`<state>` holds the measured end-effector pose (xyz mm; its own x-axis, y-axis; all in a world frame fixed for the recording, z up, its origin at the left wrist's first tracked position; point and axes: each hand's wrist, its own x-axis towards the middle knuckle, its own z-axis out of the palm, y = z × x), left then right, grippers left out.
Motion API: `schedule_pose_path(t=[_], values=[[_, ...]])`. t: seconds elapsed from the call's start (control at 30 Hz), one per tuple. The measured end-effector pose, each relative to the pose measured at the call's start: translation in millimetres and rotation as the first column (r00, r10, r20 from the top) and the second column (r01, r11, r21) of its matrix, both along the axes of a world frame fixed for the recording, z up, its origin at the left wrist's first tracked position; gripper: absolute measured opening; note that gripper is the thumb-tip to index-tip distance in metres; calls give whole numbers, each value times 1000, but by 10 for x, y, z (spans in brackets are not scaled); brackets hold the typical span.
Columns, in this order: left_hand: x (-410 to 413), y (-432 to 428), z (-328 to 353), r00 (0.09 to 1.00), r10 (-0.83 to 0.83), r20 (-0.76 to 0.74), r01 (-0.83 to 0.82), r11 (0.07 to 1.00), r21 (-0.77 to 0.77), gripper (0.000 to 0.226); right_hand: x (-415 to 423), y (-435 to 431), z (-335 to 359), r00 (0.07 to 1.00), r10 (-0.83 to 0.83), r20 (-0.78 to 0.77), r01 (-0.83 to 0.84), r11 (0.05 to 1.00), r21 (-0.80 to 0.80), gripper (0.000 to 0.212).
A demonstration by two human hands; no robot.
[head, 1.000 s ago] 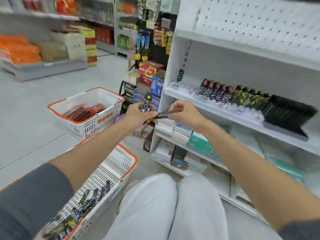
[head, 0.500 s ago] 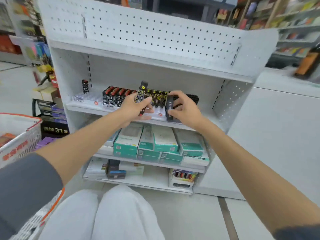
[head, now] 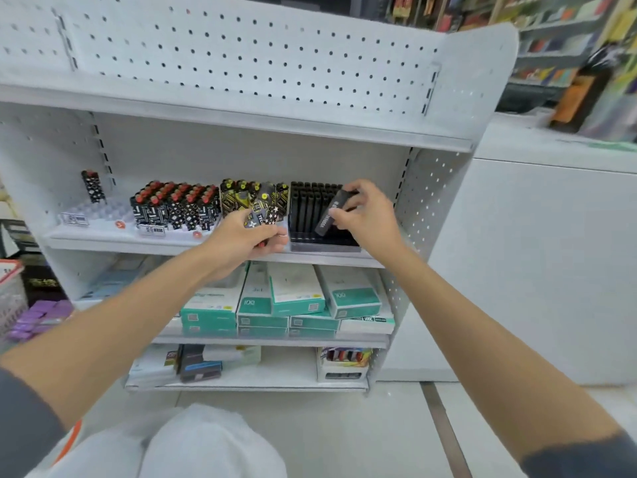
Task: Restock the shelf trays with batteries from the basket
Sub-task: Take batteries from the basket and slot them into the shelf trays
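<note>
The right hand (head: 367, 215) pinches a slim black battery (head: 330, 214) between thumb and curled fingers (head: 355, 201). The battery is tilted, its lower end down among the upright black batteries (head: 305, 207) that fill the black tray (head: 324, 249) at the right end of the shelf (head: 165, 249).

Just left of it, the left hand (head: 241, 238) grips a small bunch of patterned batteries (head: 263, 219), fingers wrapped around them from below, held in front of the tray of yellow-and-black batteries (head: 238, 198).

Further left on the same shelf stands a block of red-capped batteries (head: 175, 208). Beyond it is a clear tray (head: 100, 215) with one red-capped battery (head: 91, 186) upright at its far side.

On the shelf below, teal-and-white boxes (head: 296, 298) lie stacked. At the far left edge a corner of the white mesh basket (head: 10, 298) shows, its contents out of view.
</note>
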<state>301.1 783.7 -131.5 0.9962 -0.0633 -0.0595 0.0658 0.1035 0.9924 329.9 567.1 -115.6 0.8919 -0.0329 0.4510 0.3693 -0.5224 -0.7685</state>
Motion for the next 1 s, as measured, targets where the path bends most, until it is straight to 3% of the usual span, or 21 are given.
schedule_pose_path(t=[0.2, 0.4, 0.57, 0.83, 1.0], values=[[-46, 158, -86, 998, 61, 23, -61, 998, 5, 68, 87, 398, -91, 996, 55, 68, -43, 983, -176, 39], [-140, 271, -48, 998, 59, 38, -59, 998, 15, 38, 108, 477, -86, 993, 76, 86, -41, 936, -349, 44], [-119, 255, -71, 997, 72, 8, -72, 997, -22, 71, 92, 484, 28, 994, 95, 48, -69, 915, -397, 38], [-85, 323, -140, 999, 49, -11, -49, 998, -26, 71, 35, 436, 204, 992, 119, 36, -91, 894, -439, 23], [-135, 328, -104, 996, 45, 75, -52, 994, 91, 10, 47, 378, 178, 989, 140, 40, -104, 869, -484, 26]])
